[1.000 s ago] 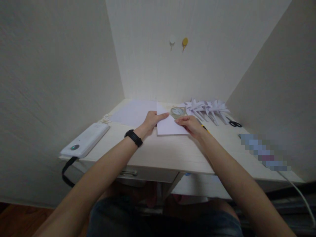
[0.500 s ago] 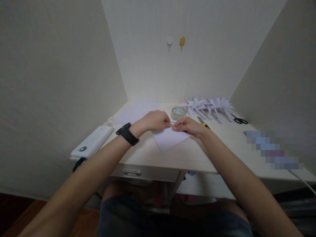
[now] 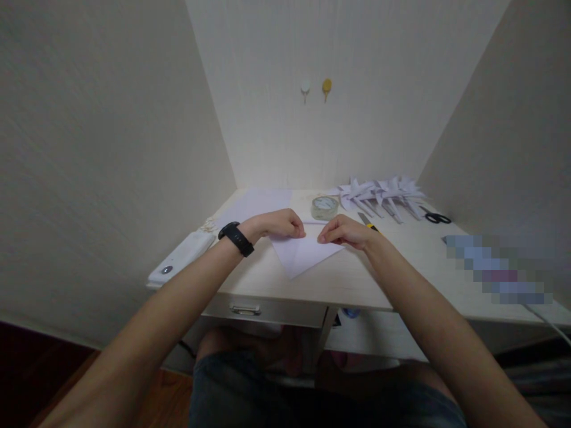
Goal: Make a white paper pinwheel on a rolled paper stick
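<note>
A sheet of white paper lies on the desk with one corner pointing toward me; its far edge looks folded or rolled. My left hand, with a black watch on the wrist, pinches that far edge, thumb and finger together. A short gap to the right, my right hand closes its fingertips on the same edge. My fingers cover parts of the edge. Just beyond the hands stands a roll of clear tape. A yellow utility knife lies behind my right hand, partly hidden by it.
Several paper pinwheels are heaped at the back right, beside black scissors. More paper lies at the back left. A white device sits on the left edge. Walls enclose the desk at the back and sides.
My hands have moved apart along the paper's far edge, the left hand a little left and the right hand slightly right. The view has also shifted slightly.
</note>
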A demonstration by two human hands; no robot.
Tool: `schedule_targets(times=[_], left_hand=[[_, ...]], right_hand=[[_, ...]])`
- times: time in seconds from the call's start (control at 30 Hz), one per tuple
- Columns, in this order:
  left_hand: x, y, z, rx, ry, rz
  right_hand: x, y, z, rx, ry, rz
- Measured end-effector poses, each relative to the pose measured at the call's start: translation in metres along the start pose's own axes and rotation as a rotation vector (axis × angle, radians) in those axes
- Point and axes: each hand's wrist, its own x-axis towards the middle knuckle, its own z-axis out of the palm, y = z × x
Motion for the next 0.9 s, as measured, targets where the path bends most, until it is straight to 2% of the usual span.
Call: schedule_targets(times=[0.2, 0.33, 0.43, 0.5, 0.57, 0.73, 0.9], left_hand=[[-0.013, -0.011, -0.006, -0.005, -0.033, -0.038], [-0.021, -0.012, -0.003, -0.016, -0.011, -0.03], [-0.024, -0.008, 0.002, -0.014, 0.058, -0.02], [-0.023, -0.004, 0.006, -0.021, 0.088, -0.003], [-0.021, 0.001, 0.012, -0.053, 0.098, 0.009], [-0.018, 0.006, 0.026, -0.108, 0.095, 0.021], [-0.029, 0.008, 0.028, -0.147, 0.073, 0.019]], right_hand=[[-0.023, 0.006, -0.011, 0.082, -0.062, 0.094], [-0.047, 0.005, -0.026, 0.053, -0.019, 0.095], [-0.057, 0.002, -0.031, 0.094, 0.101, 0.057], [-0.056, 0.001, -0.025, 0.182, 0.209, -0.034], [-0.052, 0.001, -0.013, 0.233, 0.254, -0.103], [-0.043, 0.004, 0.011, 0.095, 0.289, -0.053], [-0.052, 0.0, 0.013, 0.033, 0.341, -0.056]])
